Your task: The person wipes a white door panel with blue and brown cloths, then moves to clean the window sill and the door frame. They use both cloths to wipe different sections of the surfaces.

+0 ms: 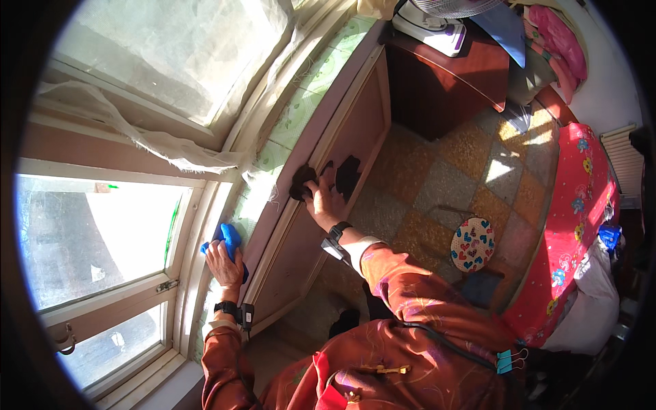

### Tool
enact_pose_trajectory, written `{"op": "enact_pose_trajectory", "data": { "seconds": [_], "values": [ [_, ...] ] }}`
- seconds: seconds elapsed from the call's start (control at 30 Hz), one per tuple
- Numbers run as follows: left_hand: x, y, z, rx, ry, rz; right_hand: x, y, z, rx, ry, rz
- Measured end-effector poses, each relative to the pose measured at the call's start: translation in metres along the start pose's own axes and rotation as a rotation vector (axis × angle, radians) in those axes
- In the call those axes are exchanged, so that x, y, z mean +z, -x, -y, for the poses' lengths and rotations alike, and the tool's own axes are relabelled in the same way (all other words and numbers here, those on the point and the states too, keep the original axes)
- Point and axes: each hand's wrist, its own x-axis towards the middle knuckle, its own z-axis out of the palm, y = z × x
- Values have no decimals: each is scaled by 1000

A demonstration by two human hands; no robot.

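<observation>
My left hand [225,269] presses a crumpled blue cloth [230,237] against the foot of the white window frame [207,220], where the frame meets the green patterned sill [281,134]. To its right, my right hand [323,202] has its fingers on a small dark object [302,182], which looks soft but is too dark to name. That object lies on the sill's front edge, above a framed wooden panel [353,133]. The shadow of my right hand falls on the panel.
A frayed gauze curtain [154,146] hangs across the window. A reddish-brown table [461,77] carries a white appliance [430,31]. On the tiled floor [441,179] stands a round stool with a heart pattern [472,244]. A bed with a red cover [569,225] stands at the right.
</observation>
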Motion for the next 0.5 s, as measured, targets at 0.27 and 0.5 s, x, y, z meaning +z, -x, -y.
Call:
{"op": "enact_pose_trajectory", "data": {
  "seconds": [0.27,0.5],
  "values": [
    [4,5,2,-74,-83,105,-35,-171,-83,133,-346,-232],
    [2,4,3,-36,-52,96,-118,-345,-141,360,20,-312]
  ]
}}
